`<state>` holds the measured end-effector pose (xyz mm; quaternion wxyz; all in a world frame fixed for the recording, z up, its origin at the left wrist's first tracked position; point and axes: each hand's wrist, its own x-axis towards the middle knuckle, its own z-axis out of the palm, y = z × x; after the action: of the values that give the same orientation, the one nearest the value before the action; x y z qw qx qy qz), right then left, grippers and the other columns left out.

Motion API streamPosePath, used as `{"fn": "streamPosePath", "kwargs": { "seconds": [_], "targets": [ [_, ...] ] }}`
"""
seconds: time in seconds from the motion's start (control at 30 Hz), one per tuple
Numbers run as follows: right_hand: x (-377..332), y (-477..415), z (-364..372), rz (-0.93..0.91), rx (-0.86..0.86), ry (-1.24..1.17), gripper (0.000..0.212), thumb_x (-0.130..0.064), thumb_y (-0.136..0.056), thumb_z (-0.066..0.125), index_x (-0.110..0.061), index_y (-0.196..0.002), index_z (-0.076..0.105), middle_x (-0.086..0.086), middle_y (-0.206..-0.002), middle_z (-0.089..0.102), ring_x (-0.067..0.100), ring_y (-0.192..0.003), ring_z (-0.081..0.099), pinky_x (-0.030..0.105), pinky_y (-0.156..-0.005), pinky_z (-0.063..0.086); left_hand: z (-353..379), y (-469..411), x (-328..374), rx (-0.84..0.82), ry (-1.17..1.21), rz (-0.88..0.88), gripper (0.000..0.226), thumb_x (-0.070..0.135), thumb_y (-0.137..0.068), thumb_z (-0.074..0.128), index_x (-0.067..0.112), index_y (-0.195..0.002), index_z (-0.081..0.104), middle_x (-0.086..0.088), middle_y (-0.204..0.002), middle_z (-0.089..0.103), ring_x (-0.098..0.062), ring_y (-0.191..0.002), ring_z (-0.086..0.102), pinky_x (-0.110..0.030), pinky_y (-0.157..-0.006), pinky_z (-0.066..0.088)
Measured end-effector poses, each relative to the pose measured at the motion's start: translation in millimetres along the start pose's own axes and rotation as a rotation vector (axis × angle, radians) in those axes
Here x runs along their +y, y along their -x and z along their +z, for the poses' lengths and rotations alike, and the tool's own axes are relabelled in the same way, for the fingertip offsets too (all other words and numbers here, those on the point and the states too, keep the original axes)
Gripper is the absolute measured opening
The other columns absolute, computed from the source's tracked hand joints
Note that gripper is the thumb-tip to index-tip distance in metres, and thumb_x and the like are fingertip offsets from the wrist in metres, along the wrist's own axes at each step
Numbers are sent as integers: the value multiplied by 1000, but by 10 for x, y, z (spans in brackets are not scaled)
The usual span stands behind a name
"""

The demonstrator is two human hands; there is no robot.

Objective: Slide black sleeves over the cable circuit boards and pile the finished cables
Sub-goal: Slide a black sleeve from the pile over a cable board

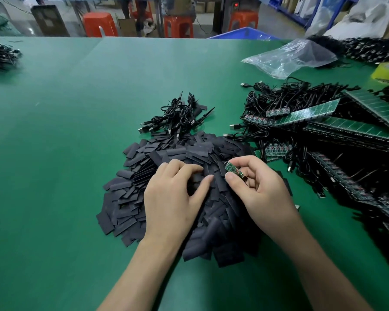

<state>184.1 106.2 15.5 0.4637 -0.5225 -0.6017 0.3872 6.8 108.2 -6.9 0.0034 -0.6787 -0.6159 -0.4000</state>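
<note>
Green matting covers the wide tabletop [54, 153], and at its near middle a person works with both bare hands over a heap of flat black sleeves [130, 198].

The right hand [263, 191] has its grip closed on a small green circuit board [234, 170], pinched between thumb tip and forefinger and held just above the heap. The board's free end points toward the other hand, and its cable is hidden behind the curled fingers. The left hand [175, 194] lies palm down on the sleeves just beside it, its fingers bent into the heap and its thumb stretched toward the board. Whether that grip has caught a sleeve I cannot tell.

Just behind the heap, touching its far edge, sits a small pile of finished cables [180, 115], black coils with plugs sticking out toward the left. To the right lies a much larger tangle of unsleeved cables [279, 102], mixed with long green board strips [312, 112] stacked at angles and running off the right edge.

Farther back on the right a crumpled clear plastic bag [290, 57] lies on the matting, with more black cable behind it. Well apart, at the far left edge, is another dark bundle of cables [0, 55]. Beyond the tabletop stand orange stools [99, 24] and the rim of a blue bin [245, 33].
</note>
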Motion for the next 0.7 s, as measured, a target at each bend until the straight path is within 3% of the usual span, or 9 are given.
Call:
{"fn": "streamPosePath", "kwargs": {
  "seconds": [0.1,0.27,0.37,0.5,0.6,0.7],
  "targets": [
    [-18,15,-16,-37,44,56,10,-24,-97,68,-31,-104,65,-9,-74,60,0,-59,49,23,-59,47,36,3,17,-82,-58,-11,33,55,-88,71,28,-105,78,10,-91,59,-17,-87,56,-32,-72,47],
    [-75,46,30,-44,41,90,10,-23,-96,68,-28,-104,65,7,-80,62,11,-60,50,34,-59,49,41,6,20,-78,-55,-79,23,53,-88,73,32,-96,80,14,-86,60,-12,-85,57,-30,-67,47],
    [-100,59,53,-56,36,115,9,-21,-96,68,-26,-102,65,6,-76,59,1,-56,44,19,-52,40,36,14,26,-37,-44,-93,15,44,-91,74,31,-89,80,14,-83,61,-11,-82,58,-28,-63,45],
    [-99,73,67,-48,32,111,10,-20,-96,68,-29,-100,65,-3,-73,61,0,-57,46,26,-55,42,-10,4,14,58,-16,-92,14,34,-91,75,25,-81,76,12,-79,60,-14,-77,57,-29,-62,43],
    [-85,82,65,-57,36,135,12,-19,-96,69,-29,-101,66,-17,-68,57,-2,-56,46,12,-54,39,-77,16,13,90,-2,-92,13,27,-89,76,22,-77,73,10,-78,60,-17,-74,56,-37,-66,47],
    [-87,84,64,-47,38,120,13,-20,-93,72,-30,-100,67,-14,-73,62,-4,-59,50,8,-58,41,-155,33,15,56,138,-124,15,24,-89,71,22,-75,68,11,-77,58,-14,-74,55,-36,-69,47]
  ]
}}
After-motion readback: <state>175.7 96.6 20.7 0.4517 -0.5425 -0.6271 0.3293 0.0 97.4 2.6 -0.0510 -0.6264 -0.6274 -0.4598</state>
